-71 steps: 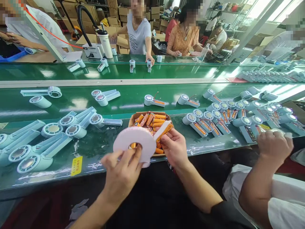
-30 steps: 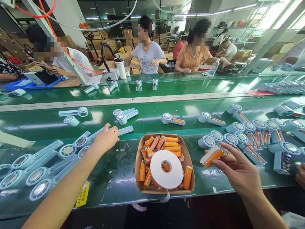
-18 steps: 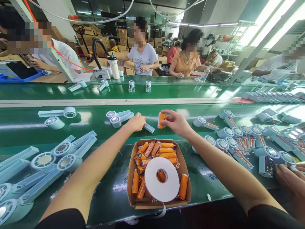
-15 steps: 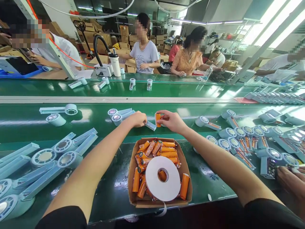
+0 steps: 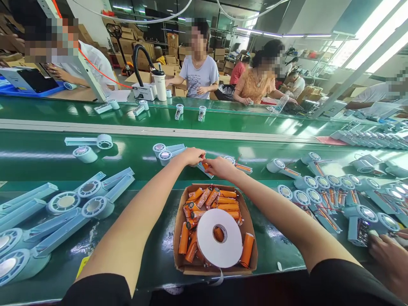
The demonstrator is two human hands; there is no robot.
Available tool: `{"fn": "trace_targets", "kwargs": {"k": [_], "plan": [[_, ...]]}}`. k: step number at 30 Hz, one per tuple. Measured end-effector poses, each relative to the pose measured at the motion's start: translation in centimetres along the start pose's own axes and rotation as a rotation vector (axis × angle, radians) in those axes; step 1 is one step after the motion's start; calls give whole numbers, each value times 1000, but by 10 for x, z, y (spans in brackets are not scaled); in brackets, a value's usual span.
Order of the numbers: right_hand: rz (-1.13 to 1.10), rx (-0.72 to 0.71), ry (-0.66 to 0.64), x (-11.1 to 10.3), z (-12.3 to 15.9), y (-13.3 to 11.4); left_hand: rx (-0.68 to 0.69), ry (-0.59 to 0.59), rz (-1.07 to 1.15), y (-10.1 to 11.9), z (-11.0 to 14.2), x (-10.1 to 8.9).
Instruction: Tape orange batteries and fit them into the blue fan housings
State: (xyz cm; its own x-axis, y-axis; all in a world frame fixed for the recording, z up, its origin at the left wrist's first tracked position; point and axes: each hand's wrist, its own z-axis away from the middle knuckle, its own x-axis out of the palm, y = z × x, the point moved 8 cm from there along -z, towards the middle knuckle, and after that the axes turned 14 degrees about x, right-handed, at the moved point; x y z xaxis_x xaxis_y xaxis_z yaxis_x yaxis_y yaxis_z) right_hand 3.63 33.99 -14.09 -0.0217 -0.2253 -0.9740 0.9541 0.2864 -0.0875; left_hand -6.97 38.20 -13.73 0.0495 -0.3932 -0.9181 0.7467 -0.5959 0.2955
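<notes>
Both my arms reach over a cardboard box (image 5: 181, 263) of orange batteries (image 5: 247, 249) with a white tape roll (image 5: 219, 238) lying on top. My left hand (image 5: 192, 156) grips a pale blue fan housing (image 5: 204, 170) on the green belt (image 5: 47, 157). My right hand (image 5: 219, 166) presses an orange battery (image 5: 205, 165) into that housing's handle. The two hands touch over the part, and most of the battery is hidden by fingers.
Empty blue fan housings (image 5: 63, 204) lie in a pile at left. Housings with batteries fitted (image 5: 321, 191) crowd the right, where another person's hand (image 5: 387, 255) works. Two housings (image 5: 165, 152) sit just left of my hands. Several people stand across the far belt (image 5: 223, 121).
The tape roll went from my hands into the box. My left hand pulled a housing over, my right hand brought a battery from the right, and both now meet on the housing.
</notes>
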Motion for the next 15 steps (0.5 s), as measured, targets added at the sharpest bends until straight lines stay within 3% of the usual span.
{"fn": "trace_targets", "kwargs": {"k": [7,11,15], "plan": [[168,-7,-76,-8,-6,-18,-36,72,80,-2,-12,1],[143,65,-31,-23,7,-4,-48,100,74,0,-15,2],[93,73,-21,-23,19,11,-32,116,99,8,-18,4]]}}
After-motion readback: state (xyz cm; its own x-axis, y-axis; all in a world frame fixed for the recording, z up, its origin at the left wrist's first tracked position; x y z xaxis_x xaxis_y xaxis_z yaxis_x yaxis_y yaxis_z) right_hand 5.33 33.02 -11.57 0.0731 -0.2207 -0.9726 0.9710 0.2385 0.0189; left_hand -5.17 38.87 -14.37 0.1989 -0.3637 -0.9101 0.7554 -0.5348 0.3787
